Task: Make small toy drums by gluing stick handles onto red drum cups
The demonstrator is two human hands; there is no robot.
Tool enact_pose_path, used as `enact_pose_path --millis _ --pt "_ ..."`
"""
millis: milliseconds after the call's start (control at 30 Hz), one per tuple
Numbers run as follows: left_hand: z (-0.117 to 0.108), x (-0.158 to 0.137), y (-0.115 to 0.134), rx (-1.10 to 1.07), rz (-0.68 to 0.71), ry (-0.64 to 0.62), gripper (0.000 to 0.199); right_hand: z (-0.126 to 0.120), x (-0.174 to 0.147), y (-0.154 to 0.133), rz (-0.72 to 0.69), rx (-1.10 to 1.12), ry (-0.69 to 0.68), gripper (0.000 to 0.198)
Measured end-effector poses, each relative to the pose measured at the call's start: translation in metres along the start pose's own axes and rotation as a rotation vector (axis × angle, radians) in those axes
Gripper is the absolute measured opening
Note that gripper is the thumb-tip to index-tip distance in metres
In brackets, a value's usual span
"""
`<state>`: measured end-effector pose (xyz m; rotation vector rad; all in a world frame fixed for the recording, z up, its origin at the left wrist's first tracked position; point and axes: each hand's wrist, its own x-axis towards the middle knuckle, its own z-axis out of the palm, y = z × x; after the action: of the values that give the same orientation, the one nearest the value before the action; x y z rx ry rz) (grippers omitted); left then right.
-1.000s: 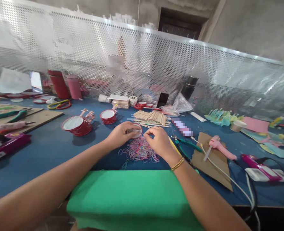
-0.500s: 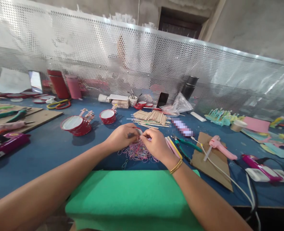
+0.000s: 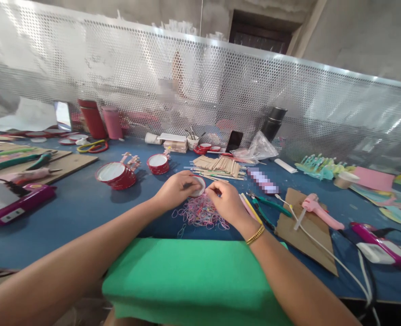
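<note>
Above a loose pile of small coloured rubber bands [image 3: 205, 213], my left hand [image 3: 178, 190] is closed on a white disc with a red rim [image 3: 198, 186], fingers and thumb at its left side. My right hand [image 3: 223, 199] makes a pinch at the disc's lower right edge. Whatever sits between those fingertips is too small to make out. To the left stand two stacks of similar discs, a larger stack [image 3: 117, 175] and a smaller stack [image 3: 158, 164], with pale pieces sticking out at their sides.
Flat wooden sticks [image 3: 221, 166] lie beyond my hands. On the right are green-handled pliers [image 3: 271, 204], a pink glue gun [image 3: 322, 212] on cardboard [image 3: 290, 226], and a purple power strip [image 3: 373, 242]. A green cloth-like surface [image 3: 193, 271] lies nearest me. Bottles stand along the perforated metal screen [image 3: 136, 77].
My right hand has drawn slightly away from my left, and more of the disc's white face shows. The whole view has shifted a little, so things appear farther right.
</note>
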<state>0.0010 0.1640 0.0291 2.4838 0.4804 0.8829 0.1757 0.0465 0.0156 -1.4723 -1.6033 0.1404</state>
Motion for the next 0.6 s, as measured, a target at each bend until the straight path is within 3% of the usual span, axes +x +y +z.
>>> enact_pose_path --millis 200,433,600 --pt "0.006 -0.002 0.006 -0.115 -0.038 -0.058 0.021 0.003 0.001 0.007 0.155 0.236 0.018 0.025" --pt "0.007 -0.001 0.006 -0.082 -0.034 0.03 0.014 0.005 0.001 0.002 0.162 0.294 -0.005 0.026" --pt "0.005 0.002 0.0 -0.093 -0.138 0.103 0.012 0.0 0.001 -0.004 0.173 0.464 -0.047 0.023"
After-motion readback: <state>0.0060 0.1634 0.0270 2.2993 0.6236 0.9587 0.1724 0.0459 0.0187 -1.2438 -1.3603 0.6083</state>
